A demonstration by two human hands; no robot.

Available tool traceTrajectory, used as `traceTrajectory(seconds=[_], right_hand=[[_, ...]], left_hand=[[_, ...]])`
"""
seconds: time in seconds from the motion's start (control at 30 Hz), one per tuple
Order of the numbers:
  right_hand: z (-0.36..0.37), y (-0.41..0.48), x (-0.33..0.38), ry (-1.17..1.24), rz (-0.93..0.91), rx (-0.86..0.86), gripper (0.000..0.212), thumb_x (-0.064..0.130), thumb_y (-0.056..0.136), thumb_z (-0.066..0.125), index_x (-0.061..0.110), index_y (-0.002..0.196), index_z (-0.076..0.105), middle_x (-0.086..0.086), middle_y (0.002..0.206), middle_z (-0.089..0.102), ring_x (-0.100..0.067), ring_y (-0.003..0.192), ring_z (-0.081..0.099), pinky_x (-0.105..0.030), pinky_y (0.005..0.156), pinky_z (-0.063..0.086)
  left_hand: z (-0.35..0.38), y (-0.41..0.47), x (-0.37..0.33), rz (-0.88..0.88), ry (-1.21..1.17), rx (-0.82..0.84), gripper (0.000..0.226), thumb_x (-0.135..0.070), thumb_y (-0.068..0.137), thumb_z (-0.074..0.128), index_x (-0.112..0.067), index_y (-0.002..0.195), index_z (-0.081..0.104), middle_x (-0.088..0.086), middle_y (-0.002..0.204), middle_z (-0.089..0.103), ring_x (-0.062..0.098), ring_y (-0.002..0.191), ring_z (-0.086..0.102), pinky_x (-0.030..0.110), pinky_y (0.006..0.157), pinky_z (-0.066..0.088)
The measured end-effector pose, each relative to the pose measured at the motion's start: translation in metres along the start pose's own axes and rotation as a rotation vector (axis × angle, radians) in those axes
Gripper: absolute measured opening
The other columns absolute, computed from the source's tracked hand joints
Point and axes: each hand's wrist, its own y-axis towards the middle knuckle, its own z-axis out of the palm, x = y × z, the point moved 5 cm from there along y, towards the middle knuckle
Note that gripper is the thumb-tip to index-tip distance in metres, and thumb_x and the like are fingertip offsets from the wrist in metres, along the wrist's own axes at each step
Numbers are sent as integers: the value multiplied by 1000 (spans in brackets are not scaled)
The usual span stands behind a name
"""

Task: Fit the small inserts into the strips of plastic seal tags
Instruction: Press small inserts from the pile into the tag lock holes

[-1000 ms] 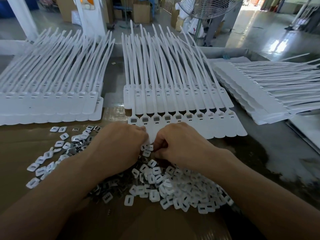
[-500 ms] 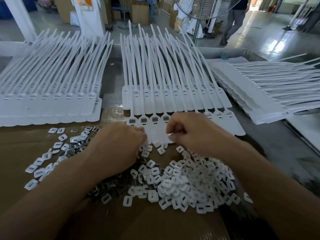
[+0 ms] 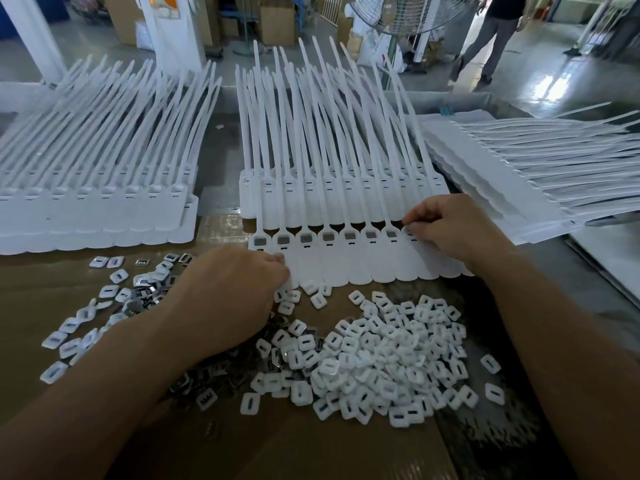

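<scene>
Your right hand (image 3: pixel 450 233) has moved from the 4th head of the front strip (image 3: pixel 346 265) out to the 8th, leaving 7 heads showing dark inserts. Its thumb and forefinger are curled together on that socket, and I cannot tell whether an insert sits between them. Your left hand (image 3: pixel 228 292) has stayed put, fingers curled over the strip's near-left corner and holding it on the cardboard (image 3: pixel 311 445). The white inserts (image 3: pixel 381 358) are heaped just below the strip, with dark metal clips (image 3: pixel 207 375) partly hidden under your left wrist. The strip's tails lie over the middle stack (image 3: pixel 311 150), and more stacks sit left (image 3: pixel 97 209) and right (image 3: pixel 519 174). Beyond stand a fan (image 3: pixel 405 12) and a walking person (image 3: pixel 491 32).
</scene>
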Motion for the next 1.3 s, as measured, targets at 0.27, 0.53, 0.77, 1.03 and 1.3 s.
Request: traceTrajectory(seconds=[0.27,0.53,0.77,1.03,1.3], right_hand=[[-1,1,-6,3,27,-22,25,7,83,63,27,68,61,4,79,63,-11,80,57,-21,68,41],[-1,1,-6,-38,5,-59,25,6,79,67,27,66,60,7,77,61,-5,74,53,-17,58,36],[-6,-4,0,-9,-28,-97,24,8,81,66,27,68,60,8,77,61,-7,77,57,-18,65,40],[12,-47,56,-117,-291,226,12,24,78,69,33,71,64,23,68,63,9,68,58,-5,56,42],[67,-94,94,-324,-456,511,8,25,85,62,24,90,69,16,80,61,-2,79,57,-19,74,50]], left_hand=[[1,-1,0,-12,2,1,38,-16,86,33,-28,116,55,-13,120,58,7,96,59,25,82,49],[0,-2,1,-30,-5,0,38,-16,87,36,-26,119,54,-13,121,57,8,102,58,27,84,50],[-2,-5,0,-10,-4,-1,38,-16,86,36,-26,117,55,-13,121,57,7,102,58,25,84,49],[-1,-3,0,-7,-22,-18,38,-15,87,35,-28,116,55,-15,121,57,6,98,58,21,83,48],[-3,-2,-3,-2,2,-9,38,-18,86,36,-29,117,54,-15,124,55,6,100,58,24,84,48]])
